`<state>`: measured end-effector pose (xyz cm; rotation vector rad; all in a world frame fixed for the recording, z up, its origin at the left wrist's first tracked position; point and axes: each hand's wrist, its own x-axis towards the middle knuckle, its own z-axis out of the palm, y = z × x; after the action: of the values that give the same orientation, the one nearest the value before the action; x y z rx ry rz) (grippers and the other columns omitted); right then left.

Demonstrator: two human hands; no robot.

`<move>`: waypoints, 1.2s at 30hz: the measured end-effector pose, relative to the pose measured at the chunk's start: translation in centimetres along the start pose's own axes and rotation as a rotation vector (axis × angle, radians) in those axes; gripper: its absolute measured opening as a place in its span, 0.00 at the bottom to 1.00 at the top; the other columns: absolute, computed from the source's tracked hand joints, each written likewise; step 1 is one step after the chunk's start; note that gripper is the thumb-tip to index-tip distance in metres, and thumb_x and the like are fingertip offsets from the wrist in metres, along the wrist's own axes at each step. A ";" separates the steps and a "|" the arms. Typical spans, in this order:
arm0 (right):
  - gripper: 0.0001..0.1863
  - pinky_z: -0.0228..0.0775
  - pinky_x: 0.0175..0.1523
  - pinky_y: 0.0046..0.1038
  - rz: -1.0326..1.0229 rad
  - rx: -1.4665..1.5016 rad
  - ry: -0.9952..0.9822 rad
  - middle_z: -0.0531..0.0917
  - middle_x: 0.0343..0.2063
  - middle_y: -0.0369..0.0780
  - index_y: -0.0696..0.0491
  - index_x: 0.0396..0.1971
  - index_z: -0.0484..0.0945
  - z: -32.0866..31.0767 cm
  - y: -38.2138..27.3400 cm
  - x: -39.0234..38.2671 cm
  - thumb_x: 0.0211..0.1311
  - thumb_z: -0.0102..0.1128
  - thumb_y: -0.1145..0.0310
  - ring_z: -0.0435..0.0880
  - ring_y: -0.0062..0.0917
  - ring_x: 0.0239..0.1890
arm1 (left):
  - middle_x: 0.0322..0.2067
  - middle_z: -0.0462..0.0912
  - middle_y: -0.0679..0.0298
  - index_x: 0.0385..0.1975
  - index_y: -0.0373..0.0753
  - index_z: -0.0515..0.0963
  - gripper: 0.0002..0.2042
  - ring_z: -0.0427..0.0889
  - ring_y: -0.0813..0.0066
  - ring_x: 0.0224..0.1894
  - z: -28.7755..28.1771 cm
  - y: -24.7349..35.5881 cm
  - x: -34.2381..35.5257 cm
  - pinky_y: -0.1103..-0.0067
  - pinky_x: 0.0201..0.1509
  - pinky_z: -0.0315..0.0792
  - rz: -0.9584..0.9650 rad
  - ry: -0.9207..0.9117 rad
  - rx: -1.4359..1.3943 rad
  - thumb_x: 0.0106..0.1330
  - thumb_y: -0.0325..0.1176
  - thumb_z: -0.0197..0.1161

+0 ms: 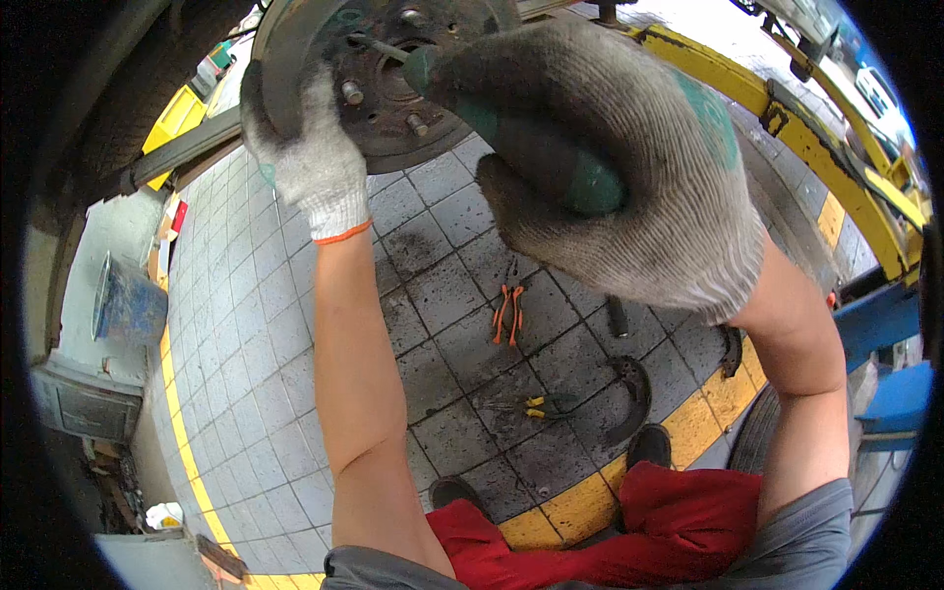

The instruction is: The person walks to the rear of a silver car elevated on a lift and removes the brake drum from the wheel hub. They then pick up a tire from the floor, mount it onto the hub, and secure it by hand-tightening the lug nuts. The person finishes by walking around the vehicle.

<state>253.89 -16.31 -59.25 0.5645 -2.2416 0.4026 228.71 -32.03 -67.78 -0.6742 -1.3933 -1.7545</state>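
A dark round brake drum [295, 49] with wheel studs fills the top centre. My left hand [310, 157], in a white, dirt-stained knit glove, grips its lower left, fingers curled on the metal. My right hand [619, 167], in a grimy glove with green-coated fingers, is closed on a thin metal tool [379, 46], whose tip reaches the drum face near a stud. The tool's handle is hidden inside my fist.
Orange-handled pliers [516, 315], yellow-handled pliers [539, 405], a dark cylinder [618, 317] and a curved part [634, 403] lie on stained tiles below. A yellow lift arm [801, 133] runs right, above a tire [747, 442]. A blue bucket [133, 300] stands left.
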 end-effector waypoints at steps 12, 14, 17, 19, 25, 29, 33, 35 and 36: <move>0.27 0.85 0.51 0.37 -0.215 -0.220 0.321 0.89 0.45 0.46 0.53 0.59 0.83 2.6 -1.9 3.3 0.58 0.80 0.70 0.92 0.41 0.45 | 0.68 0.69 0.50 0.74 0.36 0.72 0.39 0.73 0.54 0.72 -0.7 -1.2 -0.1 0.61 0.78 0.71 0.021 0.016 0.081 0.67 0.42 0.83; 0.26 0.86 0.52 0.37 -0.180 -0.072 0.273 0.89 0.45 0.46 0.53 0.58 0.83 2.5 -1.0 3.3 0.59 0.80 0.70 0.92 0.40 0.44 | 0.68 0.72 0.50 0.74 0.35 0.72 0.38 0.74 0.56 0.71 0.0 -0.7 -0.1 0.63 0.77 0.72 0.007 0.043 0.010 0.67 0.40 0.82; 0.24 0.86 0.52 0.34 -0.024 0.012 0.228 0.90 0.47 0.44 0.53 0.55 0.84 3.6 -0.9 3.1 0.59 0.80 0.71 0.92 0.34 0.45 | 0.67 0.80 0.50 0.74 0.32 0.70 0.37 0.78 0.61 0.69 0.0 -0.8 -0.2 0.68 0.74 0.74 0.041 0.023 0.006 0.70 0.37 0.81; 0.24 0.86 0.55 0.32 -0.022 -0.027 0.256 0.91 0.48 0.42 0.51 0.55 0.85 4.8 0.3 3.1 0.59 0.82 0.70 0.92 0.30 0.48 | 0.66 0.79 0.51 0.74 0.32 0.70 0.37 0.79 0.61 0.68 -0.2 -0.9 -0.2 0.68 0.74 0.74 0.030 0.039 0.027 0.70 0.37 0.81; 0.23 0.86 0.58 0.30 0.058 0.048 0.320 0.92 0.50 0.38 0.52 0.53 0.86 6.0 0.4 2.3 0.59 0.87 0.68 0.92 0.25 0.52 | 0.67 0.75 0.52 0.72 0.35 0.73 0.34 0.78 0.58 0.68 -0.8 -1.1 -0.2 0.65 0.73 0.75 0.058 0.038 -0.114 0.68 0.33 0.81; 0.24 0.85 0.59 0.30 -0.041 0.006 0.319 0.92 0.50 0.38 0.52 0.53 0.86 6.2 1.5 3.3 0.58 0.88 0.67 0.92 0.25 0.51 | 0.66 0.72 0.53 0.71 0.34 0.75 0.34 0.78 0.57 0.67 -0.5 2.5 -0.4 0.64 0.72 0.77 0.066 0.087 -0.024 0.66 0.29 0.81; 0.20 0.86 0.52 0.32 -0.101 0.263 0.276 0.91 0.45 0.42 0.53 0.49 0.83 5.8 0.1 4.6 0.58 0.81 0.70 0.92 0.28 0.45 | 0.65 0.73 0.53 0.71 0.33 0.75 0.34 0.79 0.58 0.65 -0.9 2.2 -0.1 0.64 0.72 0.77 0.121 0.096 -0.011 0.64 0.27 0.81; 0.18 0.86 0.48 0.33 -0.097 0.317 0.283 0.89 0.42 0.44 0.55 0.46 0.81 5.3 -0.6 5.3 0.58 0.78 0.72 0.92 0.29 0.41 | 0.65 0.73 0.53 0.71 0.33 0.75 0.34 0.79 0.57 0.65 -0.8 2.9 -0.2 0.64 0.72 0.77 0.053 0.077 -0.010 0.64 0.27 0.81; 0.18 0.86 0.49 0.32 -0.123 0.274 0.308 0.89 0.41 0.44 0.55 0.45 0.80 5.0 -0.4 6.1 0.57 0.78 0.73 0.92 0.29 0.41 | 0.65 0.73 0.53 0.71 0.33 0.75 0.34 0.79 0.57 0.65 -0.7 3.1 -0.3 0.64 0.72 0.77 0.019 0.066 -0.010 0.64 0.27 0.81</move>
<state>247.33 -20.52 -57.91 0.7255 -1.8593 0.6908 231.46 -32.97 -66.48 -0.6276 -1.3296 -1.7545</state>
